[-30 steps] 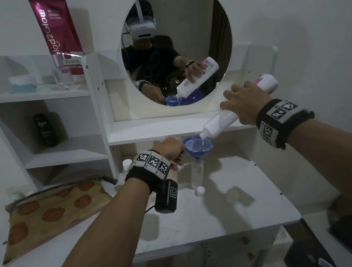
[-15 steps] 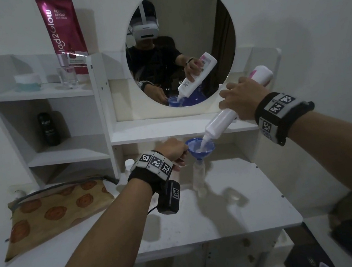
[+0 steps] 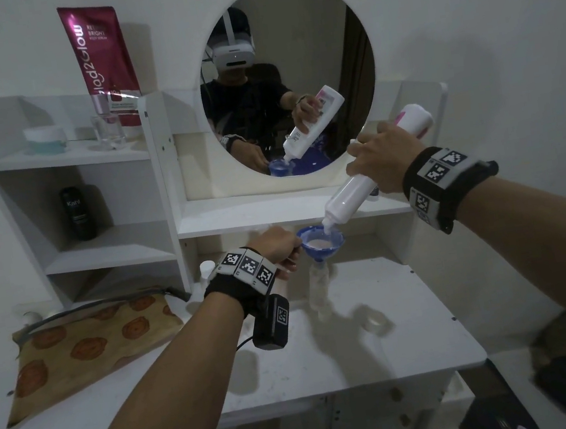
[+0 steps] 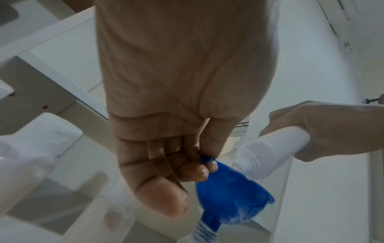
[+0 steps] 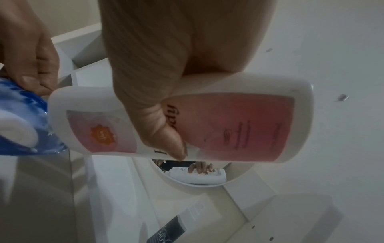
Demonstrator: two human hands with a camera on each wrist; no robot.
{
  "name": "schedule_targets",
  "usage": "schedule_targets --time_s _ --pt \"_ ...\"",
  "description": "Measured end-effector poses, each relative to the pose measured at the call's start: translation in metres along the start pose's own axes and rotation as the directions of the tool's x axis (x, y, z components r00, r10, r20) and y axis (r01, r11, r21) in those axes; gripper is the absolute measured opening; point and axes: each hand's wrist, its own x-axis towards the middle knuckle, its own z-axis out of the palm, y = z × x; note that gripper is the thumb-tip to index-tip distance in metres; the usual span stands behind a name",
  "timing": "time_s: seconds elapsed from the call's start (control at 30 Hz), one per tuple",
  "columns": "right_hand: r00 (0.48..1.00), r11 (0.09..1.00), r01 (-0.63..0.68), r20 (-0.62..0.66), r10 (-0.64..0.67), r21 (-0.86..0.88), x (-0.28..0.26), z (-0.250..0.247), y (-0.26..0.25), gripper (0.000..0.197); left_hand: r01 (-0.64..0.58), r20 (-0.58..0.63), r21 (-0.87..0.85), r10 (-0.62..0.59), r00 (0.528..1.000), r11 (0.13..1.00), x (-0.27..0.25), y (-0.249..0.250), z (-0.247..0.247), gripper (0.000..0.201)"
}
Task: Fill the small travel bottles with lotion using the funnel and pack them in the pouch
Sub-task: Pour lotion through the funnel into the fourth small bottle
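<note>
A blue funnel (image 3: 322, 243) stands in the neck of a small clear travel bottle (image 3: 318, 286) on the white dresser top. Pale lotion lies in the funnel's bowl. My left hand (image 3: 279, 248) pinches the tab on the funnel's rim (image 4: 204, 160). My right hand (image 3: 381, 159) grips a white lotion bottle (image 3: 348, 195) with a pink label (image 5: 239, 125), tilted mouth down over the funnel (image 4: 230, 194). A second small bottle (image 3: 206, 271) stands behind my left wrist. The brown patterned pouch (image 3: 85, 348) lies flat at the left.
A small cap (image 3: 376, 319) lies on the dresser top (image 3: 351, 362) right of the travel bottle. Shelves at the left hold a magenta tube (image 3: 101, 65), a jar (image 3: 44, 139), a clear glass (image 3: 108, 130) and a dark bottle (image 3: 77, 213). A round mirror (image 3: 322, 43) hangs behind.
The lotion bottle has tipped steeper, its base rising, with the mouth staying over the funnel. My left hand has kept its hold on the funnel.
</note>
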Motion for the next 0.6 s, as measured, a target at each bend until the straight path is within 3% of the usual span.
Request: schedule_targets --time_s 0.6 --pt "1.000 0.999 0.005 -0.006 -0.005 0.036 -0.0006 -0.0004 -0.0052 0.050 0.006 0.012 -0.024 -0.006 1.000 1.000 -0.0040 0.0007 -0.0013 0.025"
